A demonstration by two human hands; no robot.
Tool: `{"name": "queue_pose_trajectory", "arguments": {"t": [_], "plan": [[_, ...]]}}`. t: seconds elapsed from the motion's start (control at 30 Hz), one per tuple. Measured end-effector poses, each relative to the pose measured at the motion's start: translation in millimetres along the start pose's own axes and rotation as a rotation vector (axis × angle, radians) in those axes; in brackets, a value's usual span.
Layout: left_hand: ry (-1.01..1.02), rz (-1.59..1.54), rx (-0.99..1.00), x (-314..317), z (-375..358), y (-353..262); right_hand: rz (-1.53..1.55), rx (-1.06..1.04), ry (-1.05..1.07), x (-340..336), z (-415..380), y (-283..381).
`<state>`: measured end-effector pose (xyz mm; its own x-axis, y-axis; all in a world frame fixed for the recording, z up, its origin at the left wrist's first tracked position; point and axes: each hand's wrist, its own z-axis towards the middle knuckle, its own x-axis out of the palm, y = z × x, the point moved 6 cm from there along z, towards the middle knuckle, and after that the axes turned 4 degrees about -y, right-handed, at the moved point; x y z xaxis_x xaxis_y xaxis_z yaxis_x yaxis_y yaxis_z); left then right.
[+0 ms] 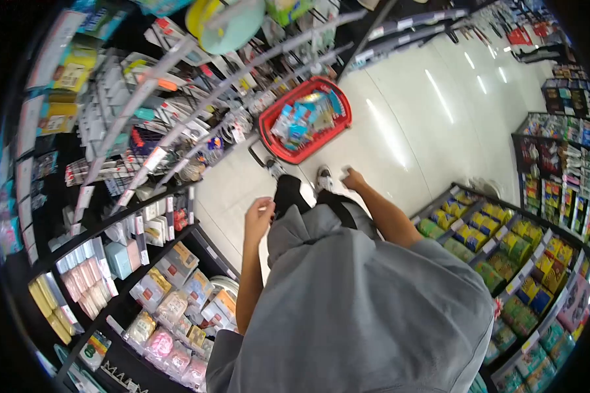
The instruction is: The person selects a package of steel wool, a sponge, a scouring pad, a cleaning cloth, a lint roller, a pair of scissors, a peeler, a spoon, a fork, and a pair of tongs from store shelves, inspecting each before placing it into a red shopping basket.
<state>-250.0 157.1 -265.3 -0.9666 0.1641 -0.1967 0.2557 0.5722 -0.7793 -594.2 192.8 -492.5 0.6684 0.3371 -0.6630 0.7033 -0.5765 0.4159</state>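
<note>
My left hand [260,215] hangs beside my left thigh, its fingers loosely bent and apart, with nothing visible in them. On the other side, my right hand [354,179] hangs near my right shoe [324,175]; it looks empty, with loosely bent fingers, though it is small in view. A red shopping basket [343,133] is on the floor ahead of my feet, apart from both hands. Blue and clear packages [301,121] lie inside it. Its dark handle [257,154] sticks out at the near left corner, close to my left shoe [276,169].
Shelves with hanging kitchen goods [151,118] line the left. Lower left shelves hold packaged sponges and puffs [160,342]. A low rack of yellow and green packs [498,229] borders the right. Shiny tiled floor [406,118] stretches toward further displays [560,141].
</note>
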Motion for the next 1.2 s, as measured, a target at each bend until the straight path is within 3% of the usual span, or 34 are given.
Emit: {"name": "queue_pose_trajectory", "arguments": {"t": [0.13, 0.17, 0.2, 0.27, 0.4, 0.47, 0.53, 0.6, 0.67, 0.73, 0.8, 0.87, 0.93, 0.97, 1.13, 1.2], "plan": [[0.007, 0.147, 0.195, 9, 19, -46, 0.206, 0.267, 0.229, -5, -34, -58], [-0.010, 0.153, 0.276, 9, 26, -67, 0.463, 0.252, 0.294, 39, -14, -112], [-0.020, 0.158, 0.352, 10, 31, -86, 0.665, 0.365, 0.335, 37, -23, -116], [-0.081, 0.173, 0.550, 7, 46, -129, 0.694, 0.468, 0.267, 12, -47, -101], [-0.252, 0.022, 0.722, -20, 82, -226, 0.879, 0.454, 0.215, -17, -70, -98], [-0.404, 0.050, 1.016, -37, 73, -306, 0.886, 0.440, 0.159, -37, -87, -92], [-0.582, 0.071, 0.988, -55, 66, -371, 0.874, 0.435, 0.119, -41, -97, -100], [-0.878, 0.198, 1.235, -73, 69, -424, 0.846, 0.470, 0.060, -43, -108, -112], [-0.993, 0.203, 1.251, -83, 88, -455, 0.852, 0.526, 0.058, -42, -121, -122], [-1.059, 0.251, 1.145, -91, 112, -469, 0.880, 0.535, 0.044, -32, -127, -134], [-0.967, 0.185, 1.066, -87, 117, -473, 0.901, 0.477, -0.003, -25, -125, -138], [-1.001, 0.164, 1.128, -85, 120, -471, 0.617, 0.470, -0.036, -28, -142, -137], [-0.795, 0.106, 1.063, -89, 133, -466, 0.585, 0.452, -0.081, -9, -132, -151], [-0.770, 0.036, 1.154, -92, 141, -463, 0.579, 0.427, -0.095, -5, -128, -153], [-0.493, -0.061, 1.090, -96, 161, -451, 0.463, 0.311, -0.091, -7, -105, -148], [-0.621, -0.087, 1.117, -95, 151, -454, 0.554, 0.331, -0.022, -26, -109, -124]]}}
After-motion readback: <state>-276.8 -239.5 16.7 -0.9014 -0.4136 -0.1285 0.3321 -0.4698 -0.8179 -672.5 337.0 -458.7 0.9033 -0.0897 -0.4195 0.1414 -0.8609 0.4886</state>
